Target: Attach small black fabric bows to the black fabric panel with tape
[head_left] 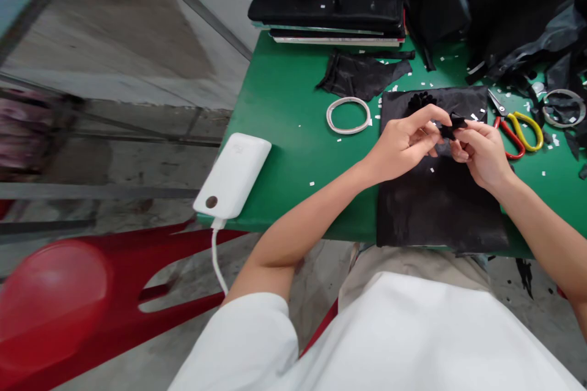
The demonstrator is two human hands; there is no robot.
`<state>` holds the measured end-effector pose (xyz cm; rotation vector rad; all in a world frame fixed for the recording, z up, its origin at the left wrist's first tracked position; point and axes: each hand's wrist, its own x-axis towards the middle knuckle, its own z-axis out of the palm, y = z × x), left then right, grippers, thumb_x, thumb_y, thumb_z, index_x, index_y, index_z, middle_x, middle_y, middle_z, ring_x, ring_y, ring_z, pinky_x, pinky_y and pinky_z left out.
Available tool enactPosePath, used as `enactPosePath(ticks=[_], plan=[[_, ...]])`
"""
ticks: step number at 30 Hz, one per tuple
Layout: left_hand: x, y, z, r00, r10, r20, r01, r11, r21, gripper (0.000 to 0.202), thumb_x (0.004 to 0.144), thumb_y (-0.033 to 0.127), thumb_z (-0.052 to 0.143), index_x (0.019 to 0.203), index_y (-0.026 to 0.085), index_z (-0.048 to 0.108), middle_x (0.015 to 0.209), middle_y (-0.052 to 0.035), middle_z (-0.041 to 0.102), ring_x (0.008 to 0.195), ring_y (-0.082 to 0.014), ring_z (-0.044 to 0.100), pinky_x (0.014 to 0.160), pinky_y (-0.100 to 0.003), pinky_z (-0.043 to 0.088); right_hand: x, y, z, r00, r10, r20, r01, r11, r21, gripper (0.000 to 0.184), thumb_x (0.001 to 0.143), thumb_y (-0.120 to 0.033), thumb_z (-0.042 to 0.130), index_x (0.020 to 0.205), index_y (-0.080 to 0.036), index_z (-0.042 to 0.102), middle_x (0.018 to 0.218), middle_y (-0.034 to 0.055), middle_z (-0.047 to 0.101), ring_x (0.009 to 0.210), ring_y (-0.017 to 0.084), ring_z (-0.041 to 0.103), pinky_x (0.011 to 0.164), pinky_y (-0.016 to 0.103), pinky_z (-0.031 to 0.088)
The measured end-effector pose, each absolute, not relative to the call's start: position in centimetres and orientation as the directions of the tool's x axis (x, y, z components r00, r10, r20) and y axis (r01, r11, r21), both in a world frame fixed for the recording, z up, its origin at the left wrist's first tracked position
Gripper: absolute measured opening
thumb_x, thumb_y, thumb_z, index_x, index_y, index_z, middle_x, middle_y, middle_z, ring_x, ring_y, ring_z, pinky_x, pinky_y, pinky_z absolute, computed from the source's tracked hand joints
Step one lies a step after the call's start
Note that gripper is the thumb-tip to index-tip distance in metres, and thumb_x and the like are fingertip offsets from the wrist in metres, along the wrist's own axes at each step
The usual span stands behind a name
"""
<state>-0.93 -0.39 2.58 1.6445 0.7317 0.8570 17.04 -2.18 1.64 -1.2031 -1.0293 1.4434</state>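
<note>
1. The green bench point(284, 110) is carrying everything near the hands, and a black panel point(435, 208) is lying flat on it, its near edge reaching the front.
2. The left hand point(401, 143) is hovering over the panel's far half, on its left side; the index finger is arching toward a small piece, with a gap showing between it and the thumb. Whether these fingers are gripping, I cannot tell.
3. The right hand point(479, 149) is working over the panel's far right part, thumb and index finger clamping the same piece, the others curling underneath.
4. Red-and-yellow-handled scissors point(527, 134) are lying just right of the panel; a white ring point(329, 119) is resting to its left.
5. A ruffled black shape point(419, 99) is sitting on the panel's far edge.
6. The small black piece point(454, 124) is staying above the panel's far half, its long axis seemingly running sideways between the hands; it is looking dark, soft and folded, partly hidden by fingers.
</note>
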Motion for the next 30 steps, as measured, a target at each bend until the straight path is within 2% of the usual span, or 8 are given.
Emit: enactPosePath(ticks=[4, 9, 15, 21, 24, 27, 30], plan=[[-0.9, -0.5, 2.5, 0.567, 0.801, 0.191, 0.012, -0.240, 0.971, 0.016, 0.092, 0.022, 0.053, 0.106, 0.020, 0.061, 0.088, 0.0004, 0.069, 0.069, -0.0086, 0.068, 0.073, -0.023, 0.059, 17.1, -2.3, 1.7, -0.070, 0.980, -0.184, -0.160, -0.193, -0.968, 0.019, 0.065, -0.032, 0.074, 0.062, -0.020, 0.060, 0.047, -0.0052, 0.043, 0.043, 0.005, 0.032, 0.042, 0.022, 0.017], [-0.8, -0.5, 2.8, 0.583, 0.780, 0.225, -0.007, -0.272, 0.962, 0.020, 0.094, 0.025, 0.051, 0.103, 0.018, 0.067, 0.104, -0.0036, 0.073, 0.081, -0.0109, 0.071, 0.071, -0.021, 0.059, 17.1, -2.4, 1.6, -0.067, 0.984, -0.165, -0.164, -0.174, -0.971, 0.016, 0.064, -0.024, 0.071, 0.057, -0.019, 0.057, 0.047, -0.0048, 0.046, 0.043, 0.004, 0.032, 0.043, 0.021, 0.019], [-0.8, -0.4, 2.6, 0.530, 0.830, 0.177, 0.042, -0.234, 0.971, 0.025, 0.095, 0.034, 0.054, 0.109, 0.018, 0.068, 0.094, -0.0008, 0.073, 0.072, -0.0080, 0.070, 0.073, -0.019, 0.058, 17.3, -2.5, 1.6, -0.133, 0.987, -0.088, -0.034, -0.093, -0.995, 0.023, 0.072, -0.027, 0.071, 0.058, -0.019, 0.055, 0.050, -0.0046, 0.050, 0.045, 0.005, 0.036, 0.044, 0.022, 0.022], [-0.7, 0.0, 2.3, 0.483, 0.860, 0.165, -0.033, -0.170, 0.985, 0.016, 0.088, 0.024, 0.062, 0.100, 0.017, 0.069, 0.097, -0.0015, 0.074, 0.082, -0.0109, 0.072, 0.078, -0.023, 0.061, 17.6, -2.6, 1.9, -0.167, 0.986, 0.002, 0.080, 0.016, -0.997, 0.025, 0.079, -0.033, 0.070, 0.062, -0.020, 0.056, 0.053, -0.0042, 0.051, 0.048, 0.007, 0.039, 0.048, 0.024, 0.027], [-0.7, 0.2, 2.0, 0.472, 0.865, 0.169, -0.041, -0.170, 0.985, 0.019, 0.082, 0.022, 0.068, 0.100, 0.015, 0.070, 0.090, -0.0013, 0.073, 0.083, -0.0121, 0.072, 0.079, -0.024, 0.061, 17.8, -2.4, 2.5, -0.183, 0.983, 0.007, 0.172, 0.039, -0.984, 0.028, 0.081, -0.036, 0.070, 0.063, -0.020, 0.057, 0.055, -0.0035, 0.052, 0.050, 0.008, 0.040, 0.049, 0.024, 0.029], [-0.8, 0.3, 1.7, 0.445, 0.878, 0.175, -0.024, -0.184, 0.983, 0.020, 0.080, 0.017, 0.069, 0.100, 0.014, 0.071, 0.087, -0.0012, 0.072, 0.082, -0.0121, 0.072, 0.079, -0.024, 0.062, 19.1, -2.0, 3.7, -0.285, 0.958, -0.040, 0.298, 0.049, -0.953, 0.032, 0.088, -0.045, 0.062, 0.068, -0.020, 0.063, 0.061, -0.0008, 0.057, 0.053, 0.009, 0.044, 0.051, 0.026, 0.033], [-0.8, 0.4, 1.6, 0.419, 0.890, 0.179, -0.036, -0.181, 0.983, 0.021, 0.079, 0.014, 0.068, 0.099, 0.014, 0.072, 0.088, -0.0014, 0.071, 0.083, -0.0125, 0.073, 0.083, -0.027, 0.063, 22.3, -1.3, 5.3, -0.352, 0.926, -0.136, 0.528, 0.076, -0.846, 0.033, 0.089, -0.050, 0.060, 0.075, -0.021, 0.068, 0.066, 0.0012, 0.061, 0.057, 0.011, 0.049, 0.052, 0.027, 0.036]])
